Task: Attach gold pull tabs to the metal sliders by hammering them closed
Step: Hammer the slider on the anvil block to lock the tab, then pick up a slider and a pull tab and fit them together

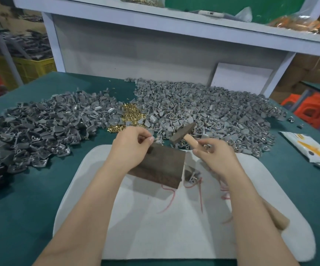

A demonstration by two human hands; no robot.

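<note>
- Head view, middle of the frame: the left hand (pixel 134 148) pinches a tiny metal bit at the far edge of the dark block (pixel 163 167). It's too small to tell what it is.
- The right hand (pixel 213 156) is curled round the wooden handle of the hammer (pixel 182 133), with the head tilted just up and right of the block.
- The block sits on a white pad (pixel 174 237) on the green table (pixel 20 208).
- The gold pull tabs (pixel 131 114) are heaped above the hands, between big piles of grey sliders (pixel 203 108) on either side.

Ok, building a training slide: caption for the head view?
Left hand pinches a small metal piece at the dark block; right hand holds the hammer.
</note>
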